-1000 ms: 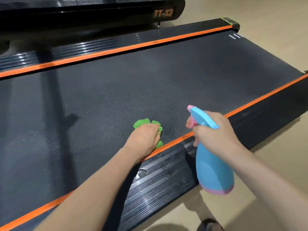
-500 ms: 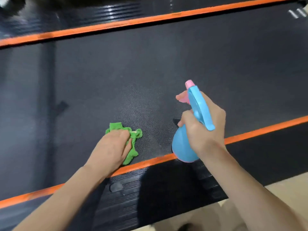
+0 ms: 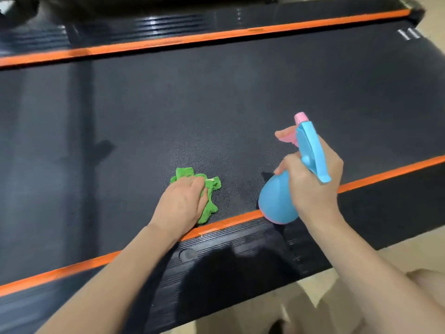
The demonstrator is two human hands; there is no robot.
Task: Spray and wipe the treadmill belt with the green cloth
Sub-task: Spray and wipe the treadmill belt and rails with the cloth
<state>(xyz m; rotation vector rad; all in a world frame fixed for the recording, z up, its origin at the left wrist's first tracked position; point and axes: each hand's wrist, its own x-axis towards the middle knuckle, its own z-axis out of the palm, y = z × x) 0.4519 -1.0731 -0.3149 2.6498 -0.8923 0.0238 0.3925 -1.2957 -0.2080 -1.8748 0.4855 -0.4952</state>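
Left hand (image 3: 184, 202) lies palm down on the cloth (image 3: 207, 196), fingers curled over it, pressing it to the belt (image 3: 216, 97) near the near orange stripe (image 3: 226, 224). Most of the cloth is hidden under the hand; green edges show past the fingertips and along the right side of the hand.

Right hand (image 3: 310, 182) grips the neck of the bottle (image 3: 277, 201), blue with a pink nozzle and base. One finger reaches forward to the pink trigger; whether the trigger is pressed cannot be told. No mist can be made out. The bottle is held clear of the belt, tilted, nozzle pointing away from the person, base over the near stripe. Its far side is hidden by the hand.

A patch of belt between cloth and bottle looks slightly paler; whether it is wet is hard to say.

Near side rail (image 3: 240, 261) is ribbed black, partly in shadow. Far stripe (image 3: 216, 36) and far rail are blurred. Belt is cut off at the left edge. Pale floor (image 3: 397, 261) at lower right; blurred tan shapes there cannot be identified.
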